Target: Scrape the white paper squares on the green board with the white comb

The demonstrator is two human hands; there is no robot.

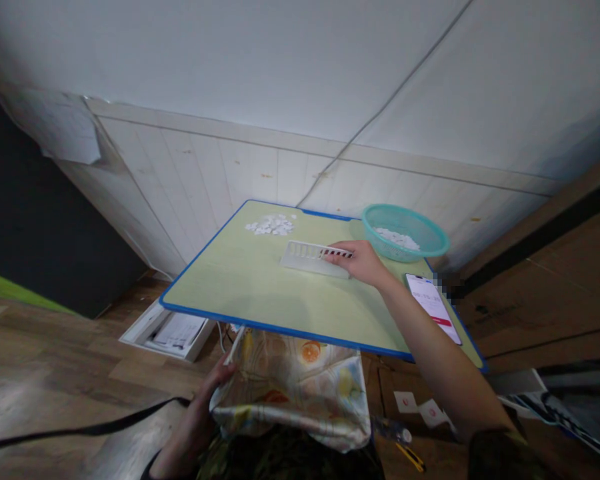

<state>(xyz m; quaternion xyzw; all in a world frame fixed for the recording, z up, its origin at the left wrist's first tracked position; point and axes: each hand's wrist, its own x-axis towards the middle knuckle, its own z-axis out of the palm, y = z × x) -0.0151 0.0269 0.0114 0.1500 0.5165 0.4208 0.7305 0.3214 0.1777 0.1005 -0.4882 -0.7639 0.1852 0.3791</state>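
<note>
Dark patterned garment (290, 457): at the bottom edge, nearest the camera
Fruit-print cloth (305, 387): shiny, with orange and yellow motifs, spread just below the near edge of the desk (260, 297)
Left hand (216, 383): at the left edge of the fruit-print cloth, below desk level; fingers partly hidden, whether they grip cannot be told
Right hand (363, 261): grasping the right end of the white slotted rack (303, 263), arm reaching across the right side of the desk
White slotted rack: near the middle of the desk, long side running left to right, dark red visible through its right-hand slots
Desk: pale yellow-green top, blue rim
Loose white pieces (274, 225): heaped at the far left of the desk, behind the rack
Turquoise basket (437, 241): far right corner, more white pieces (397, 239) inside
Phone (427, 297): right side of the desk, screen up and lit, near the basket
Yellow cutter (411, 457): below the desk, lower right
</note>
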